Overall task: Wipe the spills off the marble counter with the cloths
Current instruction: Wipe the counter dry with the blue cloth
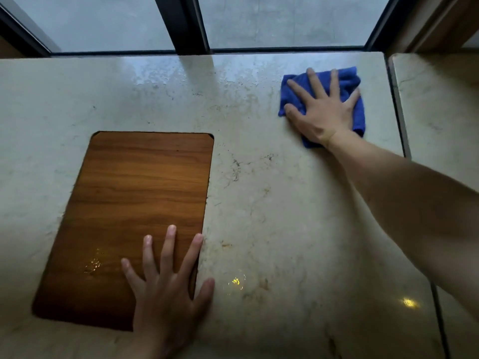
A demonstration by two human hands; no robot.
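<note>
Marble counter (259, 177): one blue cloth (347, 81) under flat right hand (321, 110); left hand (166, 286) spread flat

Blue cloth (350, 81) partly under right hand (322, 110)

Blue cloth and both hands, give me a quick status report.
Right hand flat, fingers spread, pressing blue cloth at counter far right. Left hand flat on wooden panel, no cloth. Nothing in the way.
</note>
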